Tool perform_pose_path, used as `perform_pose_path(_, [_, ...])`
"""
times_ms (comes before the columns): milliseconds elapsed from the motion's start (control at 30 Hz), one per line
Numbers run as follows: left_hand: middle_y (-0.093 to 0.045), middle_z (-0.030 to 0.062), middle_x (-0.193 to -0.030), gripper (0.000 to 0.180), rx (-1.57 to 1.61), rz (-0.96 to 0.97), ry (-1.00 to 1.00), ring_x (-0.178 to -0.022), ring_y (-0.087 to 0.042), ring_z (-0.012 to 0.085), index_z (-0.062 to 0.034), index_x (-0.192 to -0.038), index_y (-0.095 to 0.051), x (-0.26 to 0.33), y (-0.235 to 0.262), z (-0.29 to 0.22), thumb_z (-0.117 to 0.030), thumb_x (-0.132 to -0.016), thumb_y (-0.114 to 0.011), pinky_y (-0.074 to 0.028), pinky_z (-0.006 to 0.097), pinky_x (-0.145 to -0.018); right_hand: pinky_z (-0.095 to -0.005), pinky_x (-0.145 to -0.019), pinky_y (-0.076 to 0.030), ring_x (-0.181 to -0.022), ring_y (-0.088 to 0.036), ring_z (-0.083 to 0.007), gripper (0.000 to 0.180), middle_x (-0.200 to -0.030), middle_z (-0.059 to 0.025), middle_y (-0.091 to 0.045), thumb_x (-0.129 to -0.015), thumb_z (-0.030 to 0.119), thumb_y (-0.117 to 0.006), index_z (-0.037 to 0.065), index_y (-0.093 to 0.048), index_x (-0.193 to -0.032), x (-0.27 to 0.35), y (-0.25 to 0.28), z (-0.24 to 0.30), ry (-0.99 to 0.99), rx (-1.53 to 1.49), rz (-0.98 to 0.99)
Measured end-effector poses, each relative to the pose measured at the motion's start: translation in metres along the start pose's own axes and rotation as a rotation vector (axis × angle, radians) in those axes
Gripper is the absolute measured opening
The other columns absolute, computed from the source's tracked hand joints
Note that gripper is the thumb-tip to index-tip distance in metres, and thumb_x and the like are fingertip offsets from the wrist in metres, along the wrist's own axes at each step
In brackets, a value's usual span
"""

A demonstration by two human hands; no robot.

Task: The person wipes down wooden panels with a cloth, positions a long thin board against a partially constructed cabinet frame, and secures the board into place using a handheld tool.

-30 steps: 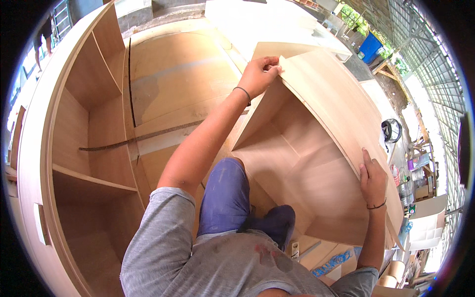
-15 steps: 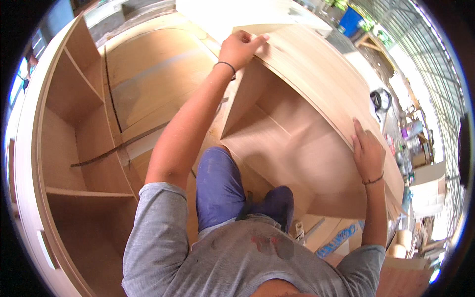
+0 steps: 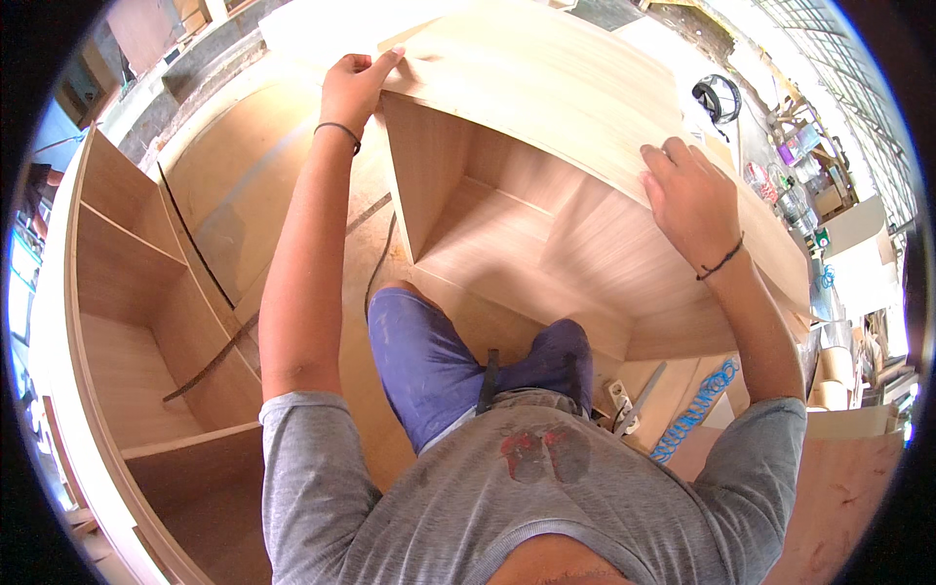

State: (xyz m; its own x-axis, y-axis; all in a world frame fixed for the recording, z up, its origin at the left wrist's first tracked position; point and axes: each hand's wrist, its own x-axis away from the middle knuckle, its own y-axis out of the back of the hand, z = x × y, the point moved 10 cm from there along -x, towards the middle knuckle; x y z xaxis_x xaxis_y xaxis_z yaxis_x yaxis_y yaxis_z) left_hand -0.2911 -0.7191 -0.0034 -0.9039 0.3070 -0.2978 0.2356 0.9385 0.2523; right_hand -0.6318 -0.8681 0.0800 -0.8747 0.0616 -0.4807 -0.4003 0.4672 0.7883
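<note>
Panel (image 3: 575, 88) slants from our left hand (image 3: 353, 86), clamped on its far corner, to our right hand (image 3: 690, 200) (flat, nearer).

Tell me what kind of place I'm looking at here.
Most likely a furniture or cabinet workshop. Both hands, left hand and right hand, rest on a bare wooden cabinet carcass; an unfinished shelf unit stands alongside, and a blue coiled air hose lies on the floor.
</note>
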Motion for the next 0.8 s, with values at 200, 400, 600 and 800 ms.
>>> perform_pose_path(200, [-0.061,0.0143,-0.094,0.067,0.095,0.035,0.053,-0.081,-0.058,0.0190,0.0095,-0.102,-0.057,0.006,-0.014,-0.001,-0.047,-0.069,-0.072,-0.047,0.029,-0.072,-0.0382,-0.057,-0.048,-0.071,-0.058,-0.0259,0.014,-0.075,-0.0078,-0.054,-0.078,0.019,-0.058,0.008,-0.055,-0.087,-0.003,-0.019,-0.016,-0.045,-0.087,0.045])
perform_pose_path(400, [-0.063,0.0134,-0.074,0.051,-0.065,0.004,-0.018,-0.070,-0.060,0.0192,0.0023,-0.086,-0.060,-0.014,0.004,0.025,-0.047,-0.074,-0.067,-0.049,0.032,-0.067,-0.0417,-0.060,-0.048,-0.073,-0.058,-0.0307,0.021,-0.077,-0.0113,-0.057,-0.076,0.018,-0.059,0.007,-0.055,-0.093,-0.018,-0.016,0.005,0.040,-0.202,-0.073])
perform_pose_path(600, [-0.063,0.0170,-0.076,0.053,-0.042,-0.045,0.015,-0.072,-0.060,0.0252,0.0024,-0.084,-0.058,0.012,-0.002,-0.012,-0.046,-0.068,-0.069,-0.048,0.035,-0.069,-0.0374,-0.056,-0.043,-0.059,-0.054,-0.0300,0.026,-0.065,-0.0133,-0.053,-0.058,0.016,-0.063,0.003,-0.051,-0.077,-0.044,-0.024,-0.016,-0.062,-0.518,0.099])
perform_pose_path(800, [-0.059,0.0120,-0.073,0.054,0.015,-0.051,0.038,-0.069,-0.056,0.0183,0.0049,-0.084,-0.058,0.018,0.012,0.001,-0.045,-0.070,-0.071,-0.047,0.032,-0.065,-0.0374,-0.053,-0.042,-0.057,-0.054,-0.0293,0.028,-0.060,-0.0108,-0.052,-0.053,0.022,-0.064,0.005,-0.049,-0.068,-0.090,-0.045,0.028,0.059,-0.561,0.177])
